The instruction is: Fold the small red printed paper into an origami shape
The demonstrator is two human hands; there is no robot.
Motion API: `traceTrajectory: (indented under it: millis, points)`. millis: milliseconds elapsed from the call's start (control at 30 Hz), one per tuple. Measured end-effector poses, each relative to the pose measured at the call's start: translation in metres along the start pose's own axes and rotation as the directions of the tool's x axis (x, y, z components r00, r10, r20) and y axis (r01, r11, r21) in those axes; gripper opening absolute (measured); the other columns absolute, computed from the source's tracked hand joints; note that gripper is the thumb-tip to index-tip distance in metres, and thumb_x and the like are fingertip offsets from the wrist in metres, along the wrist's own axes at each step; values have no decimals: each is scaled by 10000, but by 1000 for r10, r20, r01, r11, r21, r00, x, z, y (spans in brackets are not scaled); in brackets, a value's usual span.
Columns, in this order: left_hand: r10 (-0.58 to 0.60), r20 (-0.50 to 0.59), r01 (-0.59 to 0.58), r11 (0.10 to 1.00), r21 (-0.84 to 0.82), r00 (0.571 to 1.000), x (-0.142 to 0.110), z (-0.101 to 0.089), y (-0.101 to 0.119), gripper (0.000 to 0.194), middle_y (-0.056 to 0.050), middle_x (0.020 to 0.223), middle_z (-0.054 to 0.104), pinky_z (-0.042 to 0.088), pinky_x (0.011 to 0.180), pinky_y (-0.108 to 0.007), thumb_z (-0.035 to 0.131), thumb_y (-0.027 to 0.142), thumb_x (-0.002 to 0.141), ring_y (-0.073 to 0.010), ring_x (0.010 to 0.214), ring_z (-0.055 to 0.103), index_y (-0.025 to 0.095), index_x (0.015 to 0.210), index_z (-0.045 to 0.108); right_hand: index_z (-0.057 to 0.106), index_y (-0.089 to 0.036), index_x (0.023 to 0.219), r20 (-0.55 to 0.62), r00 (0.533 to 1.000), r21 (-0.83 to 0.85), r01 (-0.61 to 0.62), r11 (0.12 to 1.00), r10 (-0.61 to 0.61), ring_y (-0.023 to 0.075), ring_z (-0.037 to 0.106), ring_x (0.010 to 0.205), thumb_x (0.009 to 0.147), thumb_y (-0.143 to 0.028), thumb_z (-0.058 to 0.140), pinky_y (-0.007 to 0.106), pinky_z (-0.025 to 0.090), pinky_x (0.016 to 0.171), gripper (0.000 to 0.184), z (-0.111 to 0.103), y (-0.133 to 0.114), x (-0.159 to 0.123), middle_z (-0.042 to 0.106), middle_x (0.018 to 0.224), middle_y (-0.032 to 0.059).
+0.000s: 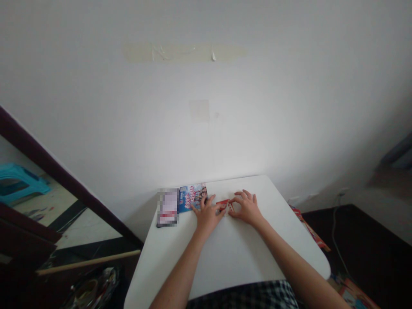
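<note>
Two hands, left (208, 216) and right (246, 208), pinch a small red-and-white piece (223, 207) between them near the far edge of a white table (231, 257). A blue printed sheet (189, 198) and a pixelated, dark-edged object (168, 208) lie toward the far left corner.

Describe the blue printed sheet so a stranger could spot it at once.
Start at the white table against the wall. At its far edge, partly behind the left hand, lies the sheet: blue with large pale lettering, unlike the small red piece nearby.
</note>
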State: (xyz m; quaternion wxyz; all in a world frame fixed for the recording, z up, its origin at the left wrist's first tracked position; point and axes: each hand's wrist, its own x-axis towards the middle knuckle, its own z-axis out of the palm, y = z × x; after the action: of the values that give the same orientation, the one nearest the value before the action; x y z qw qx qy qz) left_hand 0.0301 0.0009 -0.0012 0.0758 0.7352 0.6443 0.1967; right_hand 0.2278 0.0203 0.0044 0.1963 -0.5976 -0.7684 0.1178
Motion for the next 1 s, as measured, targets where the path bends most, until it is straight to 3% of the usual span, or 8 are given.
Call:
traceTrajectory:
  millis: [300,467,633,800,1000]
  points:
    - [9,-22,-9,1000,18,1000,0,1,-2,228,40,1524,470,9,1081,-814,640,509,844,-359,1454,244,474,1050,731,660,-390,1172,-43,997,17,57,998,-57,336,261,1439,722,-523,758,695,106,1144,479,7,5,-4,501,1430,28]
    - [23,-40,-23,1000,4,999,-1,2,-2,214,40,1501,496,-1,1070,-828,640,483,852,-362,1449,260,471,1045,731,718,-403,1086,-113,992,92,64,994,-53,308,339,1394,829,-507,669,652,154,1158,281,13,13,-2,572,1356,15]
    - [26,-59,-26,1000,-4,998,-2,3,-2,194,48,1498,499,-10,1067,-833,633,495,856,-368,1445,268,467,1014,742,784,-347,886,-177,980,160,117,980,-88,294,399,1333,846,-356,665,549,293,1135,126,16,20,2,630,1263,33]
    - [17,-58,-18,1000,-12,998,-3,3,-2,203,44,1494,503,12,1100,-806,637,491,853,-361,1441,283,464,1022,744,790,-373,841,-99,979,163,193,968,-178,315,350,1370,809,-403,715,593,231,1154,87,13,19,0,612,1294,17]
    - [9,-50,-10,1000,-1,999,-2,2,0,201,41,1499,498,12,1100,-804,633,489,856,-370,1444,276,452,1016,749,791,-389,869,-27,993,128,121,984,-118,319,277,1424,815,-405,710,621,171,1171,99,7,11,-1,561,1375,5]
